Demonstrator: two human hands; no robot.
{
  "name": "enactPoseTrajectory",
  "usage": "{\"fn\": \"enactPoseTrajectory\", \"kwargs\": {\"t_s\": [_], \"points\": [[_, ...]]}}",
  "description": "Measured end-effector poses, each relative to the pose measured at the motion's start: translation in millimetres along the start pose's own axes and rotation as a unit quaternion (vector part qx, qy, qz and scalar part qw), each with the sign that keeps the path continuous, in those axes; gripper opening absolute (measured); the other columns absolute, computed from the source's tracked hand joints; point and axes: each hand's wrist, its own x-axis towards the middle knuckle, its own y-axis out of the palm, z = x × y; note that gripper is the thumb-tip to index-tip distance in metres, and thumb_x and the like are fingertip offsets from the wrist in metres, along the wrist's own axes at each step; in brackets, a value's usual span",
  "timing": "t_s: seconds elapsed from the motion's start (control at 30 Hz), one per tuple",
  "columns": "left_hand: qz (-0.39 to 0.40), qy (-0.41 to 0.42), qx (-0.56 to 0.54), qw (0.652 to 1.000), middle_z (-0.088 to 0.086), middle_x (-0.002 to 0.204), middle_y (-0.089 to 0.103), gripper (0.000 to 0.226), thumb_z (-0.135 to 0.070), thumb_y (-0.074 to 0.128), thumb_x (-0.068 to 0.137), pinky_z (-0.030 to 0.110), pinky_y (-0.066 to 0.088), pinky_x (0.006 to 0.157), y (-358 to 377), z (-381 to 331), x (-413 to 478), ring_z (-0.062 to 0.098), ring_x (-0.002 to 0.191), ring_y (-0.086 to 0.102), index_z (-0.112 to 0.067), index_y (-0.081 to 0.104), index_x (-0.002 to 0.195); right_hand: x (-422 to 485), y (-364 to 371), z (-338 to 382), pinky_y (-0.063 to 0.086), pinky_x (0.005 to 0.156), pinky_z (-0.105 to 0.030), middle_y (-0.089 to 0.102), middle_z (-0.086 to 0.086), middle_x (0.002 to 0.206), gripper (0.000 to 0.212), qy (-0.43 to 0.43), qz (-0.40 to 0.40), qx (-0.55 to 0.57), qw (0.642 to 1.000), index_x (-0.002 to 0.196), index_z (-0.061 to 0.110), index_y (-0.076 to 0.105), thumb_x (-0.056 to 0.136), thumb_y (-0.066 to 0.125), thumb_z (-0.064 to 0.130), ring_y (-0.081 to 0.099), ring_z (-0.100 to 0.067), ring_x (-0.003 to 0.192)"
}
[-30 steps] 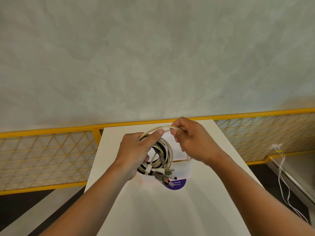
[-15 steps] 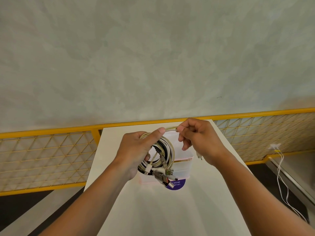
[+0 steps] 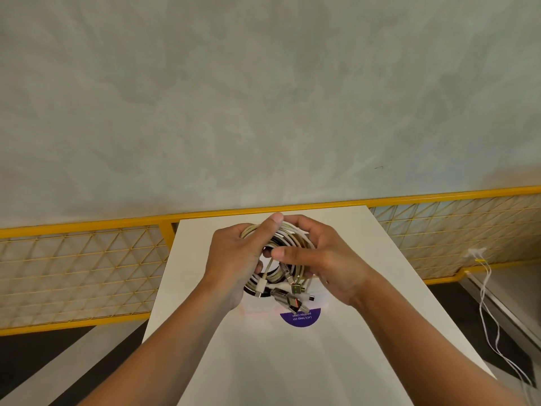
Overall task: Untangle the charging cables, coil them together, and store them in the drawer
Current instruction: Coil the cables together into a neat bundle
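Cables [image 3: 295,244] wound into one ring of cream, white and black strands, held up over the white table [image 3: 292,370] between both hands. At the near edge, several plugs [image 3: 292,297] dangling loose above a purple sticker [image 3: 301,319]. Left hand [image 3: 234,259] wrapped round the left side of the ring, thumb laid over the top arc; right hand [image 3: 330,265] curled round the right side, thumb across the middle. Looks light, limp and springy, so apt to unwind if let go; best pinched across all the strands at once, never by a plug. No drawer in sight. Beyond the table, a yellow mesh fence [image 3: 73,273], then a grey wall [image 3: 263,98]
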Motion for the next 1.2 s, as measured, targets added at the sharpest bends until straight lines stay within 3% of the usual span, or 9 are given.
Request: {"fn": "enactPoseTrajectory", "kwargs": {"t_s": [0.13,0.2,0.37,0.53,0.7,0.8,1.03,1.1,1.2], "points": [[-0.005,0.014,0.002,1.0,0.006,0.059,0.051,0.057,-0.058,0.074,0.074,0.028,0.044,0.05,-1,4,-2,0.017,0.055,0.047,-0.003,0.062,0.068,4,9,-3,0.058,0.092,-0.041,0.075,0.002,0.109,0.051,-0.042,-0.054,-0.084,0.994,0.122,0.025,0.066,0.077,0.085,0.012,0.072,-0.018,0.103],[-0.006,0.011,0.004,1.0,0.004,0.059,0.054,0.05,-0.059,0.074,0.072,0.03,0.047,0.053,1,6,-2,0.017,0.055,0.05,-0.01,0.066,0.068,4,11,-3,0.057,0.096,-0.044,0.073,0.005,0.109,0.052,-0.043,-0.068,-0.135,0.988,0.122,0.026,0.065,0.077,0.082,0.008,0.071,-0.016,0.102],[0.011,0.005,0.016,1.0,0.005,0.057,0.054,0.049,-0.053,0.076,0.075,0.025,0.049,0.052,-2,7,1,0.014,0.049,0.049,-0.007,0.06,0.071,4,10,0,0.059,0.08,-0.031,0.073,0.0,0.098,0.04,-0.071,-0.019,-0.18,0.981,0.115,0.019,0.067,0.08,0.068,0.0,0.072,-0.015,0.09],[0.0,0.005,0.02,1.0,0.006,0.059,0.052,0.049,-0.054,0.076,0.074,0.028,0.049,0.051,-2,11,2,0.018,0.053,0.05,-0.009,0.057,0.071,6,11,-4,0.058,0.088,-0.028,0.069,0.016,0.112,0.063,-0.096,-0.044,-0.267,0.958,0.132,0.037,0.055,0.077,0.07,0.011,0.069,-0.009,0.1],[-0.006,-0.003,0.04,0.999,0.005,0.062,0.049,0.057,-0.063,0.075,0.069,0.03,0.048,0.052,-2,10,2,0.016,0.053,0.048,-0.01,0.054,0.071,7,9,-3,0.059,0.09,-0.031,0.066,0.009,0.123,0.084,-0.075,-0.009,-0.314,0.947,0.147,0.04,0.037,0.078,0.077,0.012,0.07,-0.011,0.1],[0.0,-0.004,0.05,0.999,0.001,0.057,0.048,0.052,-0.06,0.074,0.072,0.031,0.047,0.054,0,9,1,0.015,0.049,0.045,-0.013,0.052,0.068,8,8,0,0.059,0.093,-0.034,0.063,0.007,0.126,0.082,-0.051,-0.006,-0.318,0.947,0.146,0.038,0.037,0.078,0.073,0.009,0.068,-0.015,0.106],[-0.013,-0.038,0.017,0.999,0.001,0.055,0.05,0.049,-0.055,0.076,0.076,0.032,0.045,0.054,0,8,3,0.016,0.045,0.045,-0.012,0.055,0.068,7,2,2,0.057,0.093,-0.034,0.069,0.009,0.114,0.057,-0.08,0.014,-0.287,0.955,0.13,0.03,0.057,0.081,0.07,0.004,0.068,-0.012,0.106],[-0.01,-0.055,0.006,0.998,-0.001,0.054,0.051,0.05,-0.058,0.075,0.076,0.031,0.044,0.051,-1,7,3,0.017,0.045,0.045,-0.01,0.059,0.074,6,1,1,0.057,0.091,-0.029,0.07,0.009,0.113,0.064,-0.089,0.02,-0.264,0.96,0.136,0.032,0.054,0.083,0.07,0.002,0.069,-0.011,0.104],[0.001,-0.063,0.003,0.998,-0.001,0.054,0.048,0.057,-0.06,0.071,0.078,0.029,0.042,0.049,-2,7,3,0.015,0.047,0.043,-0.004,0.064,0.084,3,2,0,0.055,0.075,-0.021,0.07,0.013,0.099,0.076,-0.116,0.009,-0.255,0.96,0.143,0.039,0.045,0.083,0.071,0.0,0.07,-0.006,0.085]]}}
